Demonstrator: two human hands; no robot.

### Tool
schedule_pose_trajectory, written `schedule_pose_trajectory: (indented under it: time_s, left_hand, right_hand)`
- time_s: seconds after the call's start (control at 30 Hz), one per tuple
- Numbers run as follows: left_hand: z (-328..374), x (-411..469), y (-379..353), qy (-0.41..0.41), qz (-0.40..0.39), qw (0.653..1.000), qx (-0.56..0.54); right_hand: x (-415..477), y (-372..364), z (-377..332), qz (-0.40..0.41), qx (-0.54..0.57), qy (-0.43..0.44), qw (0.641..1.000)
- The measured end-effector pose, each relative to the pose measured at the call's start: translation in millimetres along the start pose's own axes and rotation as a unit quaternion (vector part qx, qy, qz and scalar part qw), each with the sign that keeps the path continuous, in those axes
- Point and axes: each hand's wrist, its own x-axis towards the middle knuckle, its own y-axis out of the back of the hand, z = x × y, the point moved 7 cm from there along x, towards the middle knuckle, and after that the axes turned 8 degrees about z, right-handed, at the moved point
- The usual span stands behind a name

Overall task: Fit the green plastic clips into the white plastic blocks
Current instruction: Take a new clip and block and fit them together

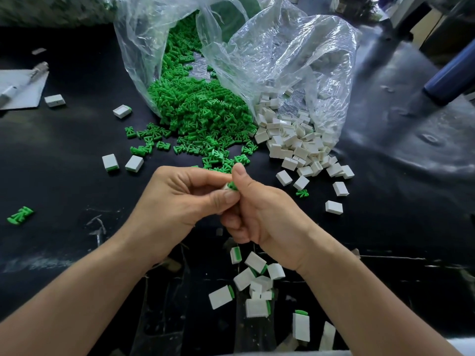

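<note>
While left hand (180,201) fingers (221,198) clamp the white block (226,185), the right hand (262,214) pinches the likely light, stiff green clip (233,186) by its sides.

Between the fingertips of the left hand (185,199) and the right hand (259,209), the small white plastic block (226,186) is almost wholly covered; only a sliver shows beside part of a green plastic clip (233,186), and how far the clip sits in cannot be told. Far beyond the hands, a clear plastic bag (295,55) runs off the top edge. Far to their right, a blurred dark blue cylinder (452,75) is cut by the edge; far left, a grey paper sheet (23,91) likewise
</note>
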Motion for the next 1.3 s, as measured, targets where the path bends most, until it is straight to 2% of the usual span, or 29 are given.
schedule_pose_trajectory:
  time_s: [0.13, 0.4, 0.7, 0.87, 1.03, 1.3]
  left_hand:
    - [-0.1, 0.0, -0.2, 0.010, -0.008, 1.000, -0.007]
    - [0.4, -0.9, -6.0, 0.017, -0.049, 0.998, -0.031]
    - [-3.2, -1.5, -8.1, 0.055, -0.048, 0.996, -0.059]
    - [-6.6, -0.1, -6.7, 0.073, -0.042, 0.994, -0.068]
    - [-3.8, -1.5, -9.4, 0.061, -0.061, 0.995, -0.058]
    - [-1.8, -1.7, -7.0, 0.049, -0.041, 0.996, -0.056]
  right_hand:
    - [-1.3, -0.2, -4.8, -0.008, 0.018, 0.008, 1.000]
    - [-1.5, 7.7, -7.5, 0.025, -0.044, 0.037, 0.998]
    - [-2.2, 6.5, -13.0, 0.029, -0.079, 0.083, 0.993]
    - [-2.1, 9.8, -13.5, 0.024, -0.115, 0.081, 0.990]
    - [-3.3, 11.6, -15.8, 0.032, -0.126, 0.083, 0.988]
    - [-1.0, 11.5, -13.1, 0.061, -0.156, 0.091, 0.982]
